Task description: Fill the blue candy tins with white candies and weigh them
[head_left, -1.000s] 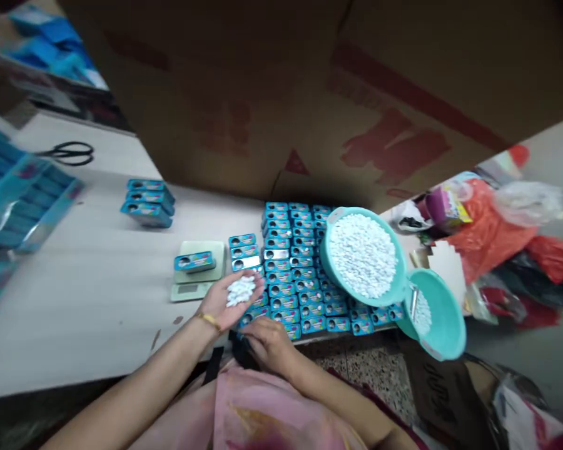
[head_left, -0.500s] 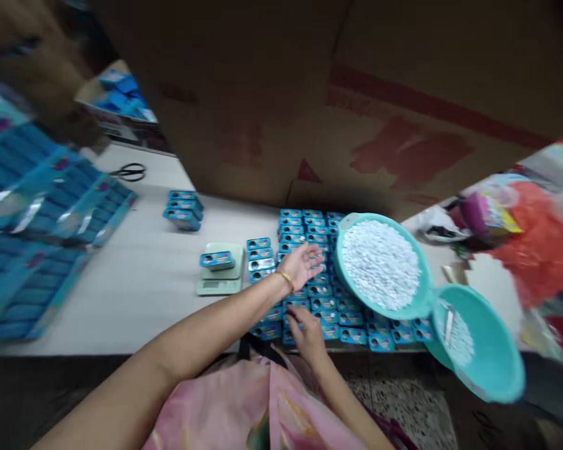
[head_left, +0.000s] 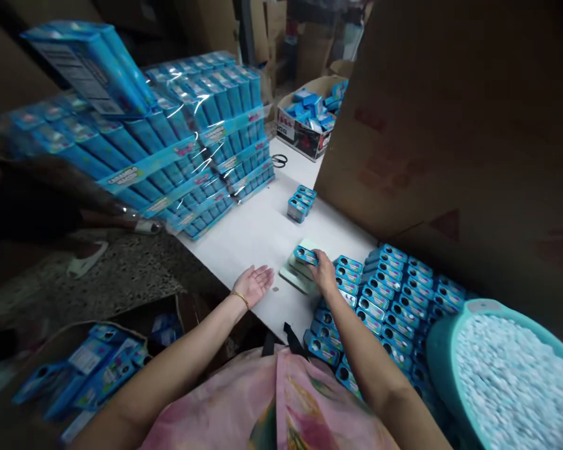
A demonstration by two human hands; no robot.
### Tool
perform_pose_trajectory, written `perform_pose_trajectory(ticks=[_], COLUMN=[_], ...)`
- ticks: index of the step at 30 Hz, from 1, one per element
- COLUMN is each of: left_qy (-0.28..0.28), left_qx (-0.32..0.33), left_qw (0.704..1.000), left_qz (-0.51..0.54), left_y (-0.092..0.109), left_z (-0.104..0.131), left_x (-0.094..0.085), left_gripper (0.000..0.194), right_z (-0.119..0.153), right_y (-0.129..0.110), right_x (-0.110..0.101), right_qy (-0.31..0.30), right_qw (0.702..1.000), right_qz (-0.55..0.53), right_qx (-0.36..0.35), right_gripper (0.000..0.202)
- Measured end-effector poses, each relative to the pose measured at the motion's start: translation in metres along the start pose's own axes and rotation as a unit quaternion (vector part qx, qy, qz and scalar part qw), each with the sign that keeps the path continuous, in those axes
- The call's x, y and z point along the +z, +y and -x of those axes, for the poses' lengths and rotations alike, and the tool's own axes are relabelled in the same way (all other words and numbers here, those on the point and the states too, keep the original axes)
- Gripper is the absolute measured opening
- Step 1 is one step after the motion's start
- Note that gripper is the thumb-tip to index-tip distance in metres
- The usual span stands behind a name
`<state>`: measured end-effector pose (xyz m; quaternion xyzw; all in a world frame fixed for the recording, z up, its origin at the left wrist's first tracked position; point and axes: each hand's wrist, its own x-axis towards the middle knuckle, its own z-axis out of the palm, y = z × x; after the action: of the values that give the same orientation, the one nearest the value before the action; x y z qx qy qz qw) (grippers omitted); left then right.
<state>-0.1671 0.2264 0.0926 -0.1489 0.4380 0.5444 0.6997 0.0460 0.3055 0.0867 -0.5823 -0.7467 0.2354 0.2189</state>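
Note:
My right hand (head_left: 324, 272) has its fingers closed on one end of a small blue box (head_left: 304, 254) with a dark round hole in its top. That box is at a pale green kitchen scale (head_left: 294, 280); whether it still rests on the pan I cannot tell. My left hand (head_left: 254, 286), a gold bangle at its wrist, is held palm up and open to the left of the scale, with nothing in it. Right of the scale, rows of similar blue boxes (head_left: 375, 294) stand close together, a few with white pieces on top.
A turquoise basin (head_left: 443, 350) full of small white pieces stands at right. Three boxes (head_left: 301, 204) and scissors (head_left: 279, 160) lie farther back. Wrapped stacks of blue packs (head_left: 178, 162) line the left. A tall cardboard carton (head_left: 431, 137) walls the back. A person's foot (head_left: 88, 259) shows left.
The view has swung left. My left hand has moved from over the box rows to left of the scale. My right hand has gone from the rows to the box at the scale and gripped it.

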Motion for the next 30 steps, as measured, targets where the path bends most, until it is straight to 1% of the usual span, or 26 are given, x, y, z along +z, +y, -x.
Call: perform_pose_trajectory(ticks=[3,5,7,10,13,16,19,21,23,25,28,30], left_qy=[-0.026,-0.056,-0.079,-0.087,-0.093,-0.08,-0.062,-0.063,-0.07,-0.066,-0.046,-0.028], left_qx=[0.007,0.015,0.02,0.015,-0.003,-0.031,-0.034,-0.03,-0.032,-0.034,-0.039,-0.036], left_qw=[0.999,0.998,0.996,0.995,0.995,0.996,0.997,0.997,0.996,0.997,0.997,0.998], left_qz=[0.026,0.04,0.046,0.04,0.029,0.016,0.023,0.033,0.036,0.037,0.039,0.04], left_y=[0.002,0.004,0.006,0.006,0.003,-0.001,-0.004,-0.006,-0.006,-0.005,0.001,0.006], left_z=[-0.017,-0.026,-0.033,-0.038,-0.041,-0.044,-0.045,-0.045,-0.044,-0.043,-0.039,-0.035], left_x=[0.002,0.009,0.017,0.025,0.027,0.028,0.031,0.032,0.033,0.032,0.024,0.015], left_gripper=[0.025,0.026,0.028,0.028,0.027,0.025,0.023,0.022,0.022,0.022,0.021,0.02], right_z=[0.01,0.016,0.019,0.019,0.021,0.024,0.026,0.026,0.025,0.021,0.012,0.006], right_y=[-0.038,-0.063,-0.08,-0.088,-0.088,-0.091,-0.091,-0.087,-0.078,-0.064,-0.037,-0.018], right_x=[-0.012,-0.019,-0.022,-0.024,-0.028,-0.032,-0.033,-0.032,-0.03,-0.024,-0.011,-0.001], right_qy=[-0.026,-0.046,-0.065,-0.08,-0.08,-0.076,-0.079,-0.079,-0.072,-0.046,0.008,0.025], right_qw=[0.99,0.975,0.962,0.951,0.945,0.94,0.94,0.945,0.955,0.973,0.997,1.0], right_qz=[0.075,0.134,0.189,0.242,0.267,0.278,0.286,0.277,0.246,0.187,0.072,0.005], right_qx=[-0.121,-0.173,-0.187,-0.173,-0.172,-0.184,-0.169,-0.154,-0.147,-0.123,-0.041,0.007], right_gripper=[0.044,0.046,0.043,0.036,0.037,0.039,0.04,0.041,0.044,0.044,0.038,0.034])
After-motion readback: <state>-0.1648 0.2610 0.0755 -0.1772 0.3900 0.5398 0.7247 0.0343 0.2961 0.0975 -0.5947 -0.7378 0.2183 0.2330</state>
